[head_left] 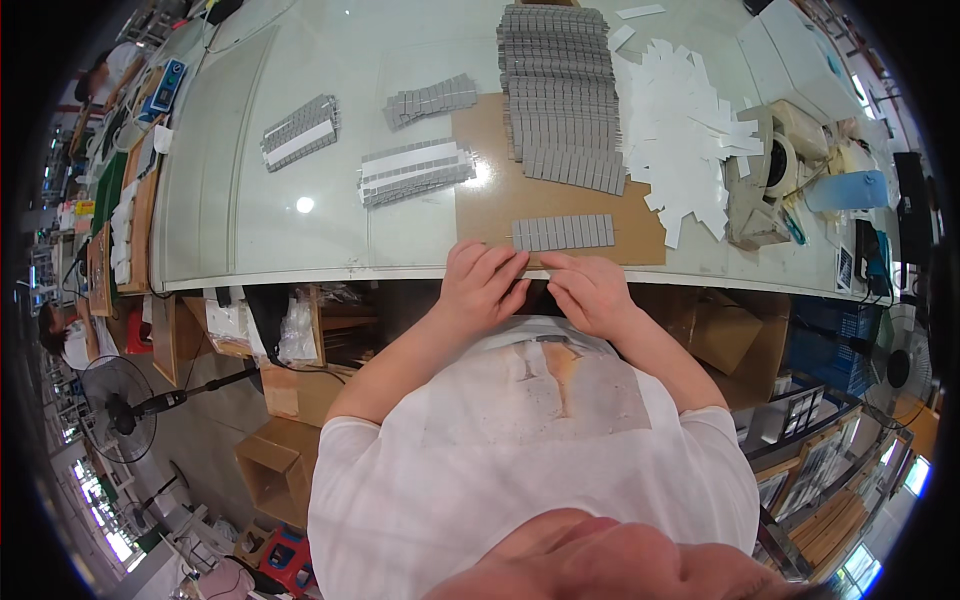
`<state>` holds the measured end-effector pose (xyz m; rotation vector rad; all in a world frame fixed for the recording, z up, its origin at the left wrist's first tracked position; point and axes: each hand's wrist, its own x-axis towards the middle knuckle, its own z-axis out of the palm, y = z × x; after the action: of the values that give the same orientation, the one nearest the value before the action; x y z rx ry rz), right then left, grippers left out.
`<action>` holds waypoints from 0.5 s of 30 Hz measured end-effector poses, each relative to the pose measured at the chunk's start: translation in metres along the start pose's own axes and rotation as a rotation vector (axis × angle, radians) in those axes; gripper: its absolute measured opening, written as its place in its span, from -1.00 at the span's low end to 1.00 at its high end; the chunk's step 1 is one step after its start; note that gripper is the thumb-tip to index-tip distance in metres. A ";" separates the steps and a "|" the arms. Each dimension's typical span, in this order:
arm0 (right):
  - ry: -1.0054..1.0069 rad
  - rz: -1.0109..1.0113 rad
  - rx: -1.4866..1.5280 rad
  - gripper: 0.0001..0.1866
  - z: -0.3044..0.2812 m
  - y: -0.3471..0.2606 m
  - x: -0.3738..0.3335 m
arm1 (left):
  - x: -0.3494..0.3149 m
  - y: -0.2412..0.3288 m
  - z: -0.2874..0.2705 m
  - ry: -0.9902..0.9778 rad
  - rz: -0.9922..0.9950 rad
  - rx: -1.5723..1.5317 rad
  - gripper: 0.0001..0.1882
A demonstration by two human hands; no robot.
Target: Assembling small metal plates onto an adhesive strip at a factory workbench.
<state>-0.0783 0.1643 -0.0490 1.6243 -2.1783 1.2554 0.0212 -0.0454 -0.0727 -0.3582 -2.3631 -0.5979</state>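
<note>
Grey strip at the table edge, both hands on the rim

Grey, flat and made of small square pieces in one line, a short strip (563,232) lies on a brown cardboard sheet (640,225) just beyond the fingertips of both hands. The left hand (482,283) rests on the near edge of the glass-topped table (250,210) with its fingers bent and close together; whether it pinches anything cannot be told. The right hand (588,290) sits beside it, fingers curled down at the same edge, and its hold is equally unclear. Farther back on the cardboard stands one large stack of grey strips (558,95). To its left lie three smaller bundles of grey strips (415,170), two with white paper bands. To the right spreads a loose heap of white paper slips (685,125), with a tape dispenser (765,185) beside it.
</note>
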 end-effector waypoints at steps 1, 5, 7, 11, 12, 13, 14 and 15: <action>0.002 0.002 -0.003 -0.86 -0.002 -0.001 -0.003 | 0.000 -0.001 0.000 0.005 -0.001 -0.008 -0.58; -0.038 0.200 0.162 -0.86 -0.019 -0.004 -0.017 | -0.001 -0.001 -0.001 0.007 0.000 -0.007 -0.58; -0.019 0.555 0.471 -0.86 -0.027 -0.006 -0.028 | -0.001 -0.001 -0.002 0.006 -0.006 0.002 -0.58; 0.233 0.837 0.958 -0.76 -0.050 -0.001 -0.017 | 0.001 0.000 -0.001 0.017 -0.009 0.003 -0.58; 0.234 0.849 0.989 -0.78 -0.054 0.008 -0.015 | 0.001 0.000 -0.001 0.011 -0.012 0.007 -0.59; 0.231 0.846 0.991 -0.78 -0.054 0.014 -0.013 | 0.002 0.001 -0.001 0.005 -0.016 0.012 -0.59; 0.331 0.897 1.113 -0.80 -0.054 0.018 -0.009 | 0.002 0.001 -0.002 0.007 -0.017 0.017 -0.59; 0.433 0.946 1.236 -0.82 -0.054 0.022 -0.004 | 0.003 0.001 -0.002 0.002 -0.016 0.014 -0.59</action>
<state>-0.1139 0.2064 -0.0283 0.1031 -1.8811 3.2056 0.0209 -0.0448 -0.0692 -0.3328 -2.3688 -0.5884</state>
